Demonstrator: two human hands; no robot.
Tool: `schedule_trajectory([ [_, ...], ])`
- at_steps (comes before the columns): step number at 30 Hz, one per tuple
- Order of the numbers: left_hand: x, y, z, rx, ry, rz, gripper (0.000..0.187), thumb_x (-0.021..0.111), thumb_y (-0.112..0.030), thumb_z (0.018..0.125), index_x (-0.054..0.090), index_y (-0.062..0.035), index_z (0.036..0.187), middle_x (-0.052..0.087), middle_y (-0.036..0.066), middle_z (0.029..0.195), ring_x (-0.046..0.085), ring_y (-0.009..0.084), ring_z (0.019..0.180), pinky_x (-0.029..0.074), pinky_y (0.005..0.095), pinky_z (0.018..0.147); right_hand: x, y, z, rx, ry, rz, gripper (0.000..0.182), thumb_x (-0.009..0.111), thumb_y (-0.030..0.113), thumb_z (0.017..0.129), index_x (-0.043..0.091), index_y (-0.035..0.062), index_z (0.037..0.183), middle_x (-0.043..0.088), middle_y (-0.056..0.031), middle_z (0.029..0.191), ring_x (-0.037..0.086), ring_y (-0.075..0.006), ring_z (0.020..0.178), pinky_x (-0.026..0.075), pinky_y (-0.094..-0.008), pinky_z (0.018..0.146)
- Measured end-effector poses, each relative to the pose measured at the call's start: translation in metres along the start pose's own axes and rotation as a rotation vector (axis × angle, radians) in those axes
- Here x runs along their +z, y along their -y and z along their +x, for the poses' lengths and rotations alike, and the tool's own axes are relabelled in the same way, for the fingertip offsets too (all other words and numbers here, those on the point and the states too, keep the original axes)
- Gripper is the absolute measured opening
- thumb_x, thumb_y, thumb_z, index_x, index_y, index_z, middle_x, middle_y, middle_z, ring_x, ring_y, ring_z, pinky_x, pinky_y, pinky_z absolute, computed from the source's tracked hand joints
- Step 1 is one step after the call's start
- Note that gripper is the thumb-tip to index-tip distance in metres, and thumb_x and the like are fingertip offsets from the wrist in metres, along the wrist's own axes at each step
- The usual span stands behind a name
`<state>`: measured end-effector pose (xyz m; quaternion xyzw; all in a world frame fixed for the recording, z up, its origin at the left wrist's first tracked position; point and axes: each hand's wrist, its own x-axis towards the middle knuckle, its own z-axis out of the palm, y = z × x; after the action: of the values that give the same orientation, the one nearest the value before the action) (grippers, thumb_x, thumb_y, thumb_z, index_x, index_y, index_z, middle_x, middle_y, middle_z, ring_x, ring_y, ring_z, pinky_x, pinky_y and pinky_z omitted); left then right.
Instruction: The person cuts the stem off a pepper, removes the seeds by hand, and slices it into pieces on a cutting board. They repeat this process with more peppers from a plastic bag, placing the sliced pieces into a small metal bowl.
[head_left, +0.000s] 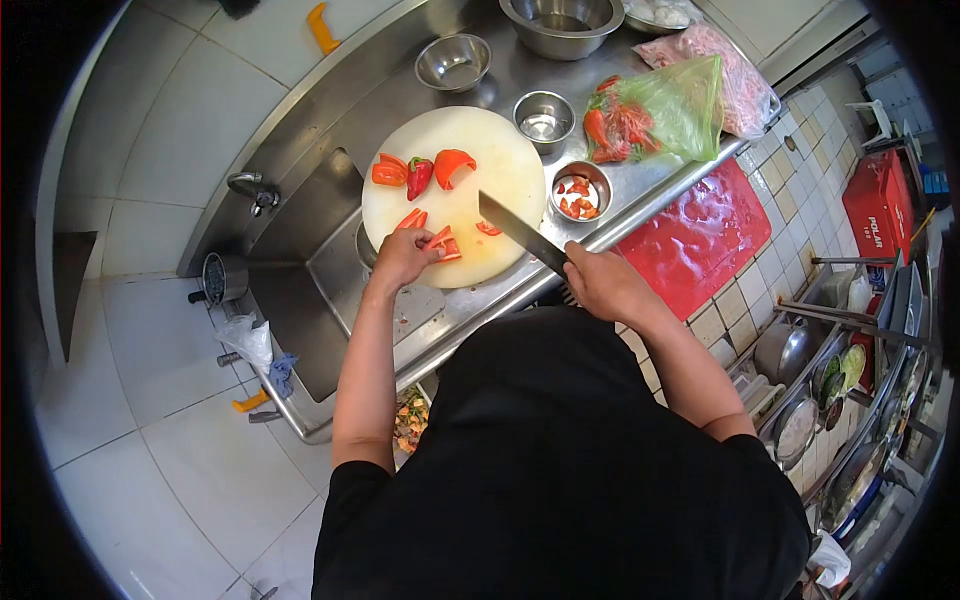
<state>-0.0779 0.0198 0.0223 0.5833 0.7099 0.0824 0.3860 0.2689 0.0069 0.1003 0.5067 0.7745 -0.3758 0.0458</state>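
Note:
On the round white cutting board (410, 140), my left hand (403, 259) has its fingers closed on a cut piece of red pepper (446, 244). My right hand (607, 284) grips the handle of a knife (522, 235), whose wide blade points up and left over the board's right side. A small pepper scrap (488, 229) lies beside the blade. Farther up the board are a curved pepper piece (455, 167), a darker red pepper piece (420, 178) and another orange-red piece (390, 171). A steel bowl with cut pepper bits (579, 207) stands right of the board.
Behind the board stand a small steel bowl (544, 118), a wider bowl (454, 62) and a large bowl (562, 22). A green plastic bag of red peppers (655, 115) lies at right. The sink (290, 310) and faucet (254, 191) are left, a red mat (700, 235) right.

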Motion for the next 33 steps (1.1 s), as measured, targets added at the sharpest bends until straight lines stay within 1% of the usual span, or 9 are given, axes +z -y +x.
schedule_trajectory([
  [2, -0.005, -0.021, -0.009, 0.001, -0.003, 0.033, 0.032, 0.081, -0.021, 0.080, 0.073, 0.0005, 0.102, 0.072, 0.011, 0.091, 0.068, 0.0224, 0.085, 0.054, 0.0357, 0.079, 0.004, -0.007, -0.004, 0.006, -0.111, 0.106, 0.022, 0.045, 0.023, 0.103, 0.050, 0.0015, 0.109, 0.065, -0.0311, 0.088, 0.062, -0.0505, 0.089, 0.046, -0.0611, 0.078],
  [4, 0.002, -0.050, -0.023, 0.066, -0.323, 0.424, 0.040, 0.077, -0.015, 0.080, 0.070, -0.0006, 0.117, 0.069, 0.016, 0.119, 0.063, 0.0317, 0.111, 0.051, 0.0405, 0.097, 0.011, -0.013, -0.005, 0.018, -0.144, 0.130, 0.022, 0.046, 0.022, 0.102, 0.049, 0.0014, 0.108, 0.064, -0.0316, 0.087, 0.062, -0.0510, 0.088, 0.045, -0.0617, 0.078],
  [5, 0.011, -0.053, -0.021, 0.064, -0.325, 0.420, 0.040, 0.077, -0.015, 0.080, 0.070, -0.0006, 0.117, 0.069, 0.016, 0.119, 0.063, 0.0317, 0.111, 0.051, 0.0405, 0.097, 0.014, -0.016, -0.005, 0.030, -0.175, 0.158, 0.021, 0.046, 0.022, 0.102, 0.049, 0.0013, 0.106, 0.063, -0.0320, 0.085, 0.062, -0.0515, 0.088, 0.044, -0.0623, 0.078],
  [7, 0.028, -0.060, -0.011, 0.342, -0.282, 0.297, 0.043, 0.068, -0.006, 0.082, 0.065, -0.0015, 0.125, 0.063, 0.016, 0.130, 0.055, 0.0337, 0.123, 0.046, 0.0425, 0.105, 0.017, -0.022, -0.004, 0.017, -0.164, 0.148, 0.021, 0.046, 0.022, 0.102, 0.049, 0.0013, 0.106, 0.063, -0.0321, 0.085, 0.062, -0.0517, 0.088, 0.044, -0.0626, 0.078],
  [12, 0.065, -0.069, 0.011, 0.290, -0.195, 0.206, 0.018, 0.063, -0.004, 0.085, 0.065, -0.0018, 0.102, 0.067, 0.018, 0.109, 0.064, 0.0372, 0.105, 0.052, 0.0468, 0.090, 0.014, -0.019, -0.004, -0.009, -0.091, 0.058, 0.020, 0.046, 0.021, 0.102, 0.050, 0.0013, 0.107, 0.064, -0.0318, 0.085, 0.063, -0.0511, 0.086, 0.045, -0.0627, 0.077],
  [24, 0.077, -0.069, -0.005, 0.244, -0.252, 0.162, 0.019, 0.063, -0.010, 0.084, 0.069, 0.0007, 0.099, 0.070, 0.020, 0.090, 0.068, 0.0373, 0.090, 0.054, 0.0458, 0.083, 0.011, -0.029, 0.015, -0.073, -0.010, -0.047, 0.020, 0.046, 0.022, 0.102, 0.048, 0.0016, 0.106, 0.065, -0.0305, 0.086, 0.063, -0.0502, 0.087, 0.046, -0.0609, 0.076],
  [28, 0.081, -0.067, 0.000, 0.180, -0.383, -0.031, 0.022, 0.063, -0.012, 0.087, 0.069, -0.0006, 0.105, 0.070, 0.020, 0.098, 0.068, 0.0366, 0.090, 0.054, 0.0432, 0.084, 0.004, -0.047, 0.000, -0.061, -0.106, 0.095, 0.023, 0.046, 0.022, 0.102, 0.049, -0.0001, 0.109, 0.064, -0.0324, 0.091, 0.062, -0.0511, 0.091, 0.047, -0.0590, 0.078],
  [31, 0.086, -0.074, 0.013, 0.362, -0.411, -0.009, 0.024, 0.061, -0.015, 0.089, 0.067, -0.0010, 0.108, 0.067, 0.021, 0.107, 0.067, 0.0372, 0.092, 0.053, 0.0432, 0.086, 0.002, -0.070, -0.011, -0.051, -0.246, 0.241, 0.025, 0.047, 0.024, 0.102, 0.050, -0.0007, 0.108, 0.063, -0.0345, 0.092, 0.060, -0.0540, 0.094, 0.045, -0.0607, 0.080],
  [33, 0.089, -0.082, 0.020, 0.387, -0.236, 0.113, 0.024, 0.061, -0.016, 0.090, 0.068, -0.0006, 0.107, 0.064, 0.022, 0.115, 0.066, 0.0376, 0.093, 0.053, 0.0431, 0.087, -0.002, -0.086, -0.020, -0.019, -0.363, 0.299, 0.025, 0.048, 0.024, 0.102, 0.051, -0.0009, 0.106, 0.063, -0.0351, 0.094, 0.059, -0.0544, 0.095, 0.045, -0.0606, 0.079],
])
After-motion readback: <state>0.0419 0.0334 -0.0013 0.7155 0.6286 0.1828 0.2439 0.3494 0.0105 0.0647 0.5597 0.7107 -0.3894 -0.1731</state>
